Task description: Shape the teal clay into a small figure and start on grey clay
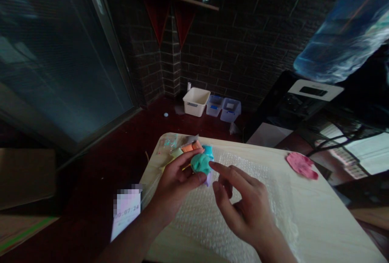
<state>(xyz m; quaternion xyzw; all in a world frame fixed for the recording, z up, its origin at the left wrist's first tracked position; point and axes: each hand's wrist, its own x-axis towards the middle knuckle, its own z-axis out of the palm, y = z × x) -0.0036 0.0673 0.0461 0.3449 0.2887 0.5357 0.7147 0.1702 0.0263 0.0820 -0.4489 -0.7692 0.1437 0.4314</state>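
Observation:
A lump of teal-green modelling clay [200, 163] with dents in its surface sits between the thumb and fingers of my left hand [174, 184]. My right hand [247, 204] is beside it, index finger stretched out with its tip at the clay's right edge. That hand's thumb stands apart, and nothing shows in its grasp. Just behind the clay lie an orange packet [191, 146] and a blue packet [208, 150]. A purple piece [208, 179] shows partly below the lump. Bubble wrap [209, 226] spreads under both hands.
A flattened pink clay piece [302, 165] lies on the right of the wooden table [328, 214]. By the left edge is a phone [127, 214] showing a timer. Plastic bins [196, 103] stand on the floor beyond, and a water dispenser [313, 89] rises at the right.

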